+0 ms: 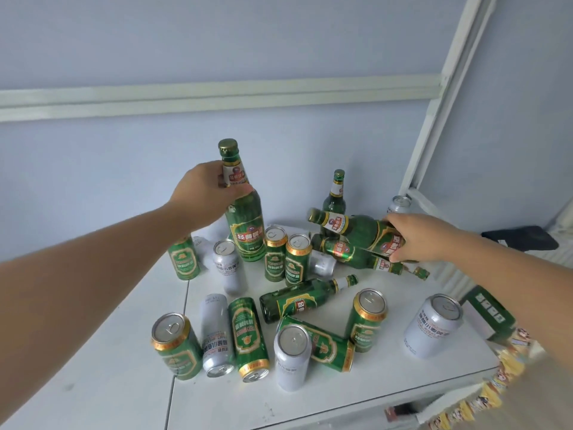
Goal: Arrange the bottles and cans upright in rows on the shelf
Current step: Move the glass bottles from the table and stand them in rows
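Note:
My left hand [206,189] grips the neck of a tall green beer bottle [246,221] that stands upright near the back of the white shelf [130,361]. My right hand [415,240] holds the body of a second green bottle [356,228], tilted with its cap pointing left, above another bottle lying on its side [356,256]. A further bottle [335,200] stands upright at the back. One more bottle [305,301] lies flat mid-shelf. Several green cans [297,259] and silver cans [231,266] stand or lie scattered around.
A silver can [432,325] stands near the shelf's right edge, another [399,204] at the back right corner by the white frame post [434,97]. A green carton [491,311] and colourful packets [508,364] sit off the right edge. A white rail [186,99] crosses the wall.

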`<state>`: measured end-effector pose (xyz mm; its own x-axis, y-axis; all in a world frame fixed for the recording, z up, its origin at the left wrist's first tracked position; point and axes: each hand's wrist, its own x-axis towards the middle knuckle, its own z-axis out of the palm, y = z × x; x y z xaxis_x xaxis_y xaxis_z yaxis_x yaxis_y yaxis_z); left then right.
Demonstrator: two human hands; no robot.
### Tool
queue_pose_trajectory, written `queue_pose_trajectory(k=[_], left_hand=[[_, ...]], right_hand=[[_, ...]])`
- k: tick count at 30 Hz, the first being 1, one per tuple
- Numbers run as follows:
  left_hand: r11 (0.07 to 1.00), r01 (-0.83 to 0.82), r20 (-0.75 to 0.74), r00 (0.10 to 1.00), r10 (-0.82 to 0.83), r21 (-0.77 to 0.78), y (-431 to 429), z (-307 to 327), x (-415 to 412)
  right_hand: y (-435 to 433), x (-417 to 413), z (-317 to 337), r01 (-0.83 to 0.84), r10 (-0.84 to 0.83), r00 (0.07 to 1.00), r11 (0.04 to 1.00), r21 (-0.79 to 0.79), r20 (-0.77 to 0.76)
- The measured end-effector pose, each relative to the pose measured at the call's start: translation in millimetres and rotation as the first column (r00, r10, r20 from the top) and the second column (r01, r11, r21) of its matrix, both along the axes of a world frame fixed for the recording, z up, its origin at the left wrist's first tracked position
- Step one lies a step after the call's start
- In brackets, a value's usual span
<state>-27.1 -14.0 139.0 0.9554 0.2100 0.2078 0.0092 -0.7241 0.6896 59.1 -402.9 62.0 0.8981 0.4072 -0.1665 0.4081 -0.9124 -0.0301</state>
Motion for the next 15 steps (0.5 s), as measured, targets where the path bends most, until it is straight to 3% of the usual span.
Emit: queue_pose_trajectory(k=[8, 15], left_hand=[[0.998, 0.003, 0.138, 0.99, 0.005, -0.061, 22, 48, -35], [0.995, -0.011, 0.23, 0.973, 0.033, -0.098, 57, 76, -76]], right_hand=[[46, -31, 47, 0.083, -0.104, 0.994, 0.907, 0.413, 0.03], [131, -58, 79, 0.025, -0.032, 0.999, 0.685, 0.728, -0.004]])
